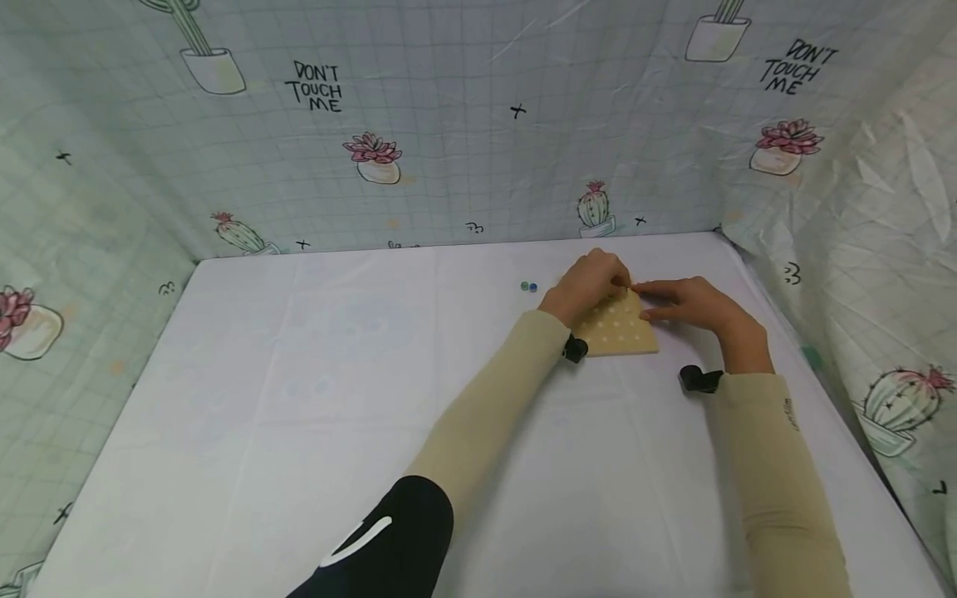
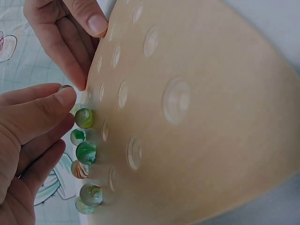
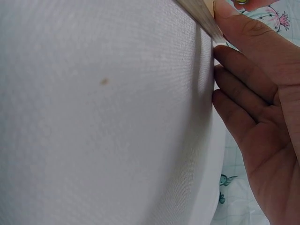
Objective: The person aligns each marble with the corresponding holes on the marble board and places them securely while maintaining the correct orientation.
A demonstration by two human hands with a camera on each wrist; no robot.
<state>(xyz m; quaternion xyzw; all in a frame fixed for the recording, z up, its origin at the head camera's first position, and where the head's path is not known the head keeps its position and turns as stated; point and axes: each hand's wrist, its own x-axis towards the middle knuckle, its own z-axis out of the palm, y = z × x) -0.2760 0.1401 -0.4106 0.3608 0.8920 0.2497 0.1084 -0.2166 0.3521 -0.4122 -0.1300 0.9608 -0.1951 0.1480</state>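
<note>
A tan wooden board (image 1: 622,330) with rows of round hollows lies at the right of the table. Over its far part, my left hand (image 1: 592,281) pinches a marble (image 2: 65,87) between thumb and fingers; most of the marble is hidden. Several glass marbles, among them a green one (image 2: 86,153) and a yellow-green one (image 2: 84,117), sit in hollows along the board's far side. My right hand (image 1: 695,304) touches the right edge of the board with its thumb, and its other fingers (image 3: 236,110), fairly straight, rest against the white tabletop.
Two loose marbles (image 1: 528,286) lie on the white-covered table (image 1: 299,399), left of the left hand. A printed cloth (image 1: 449,124) hangs behind the table and along both sides. Black wrist cameras (image 1: 701,379) sit under both wrists.
</note>
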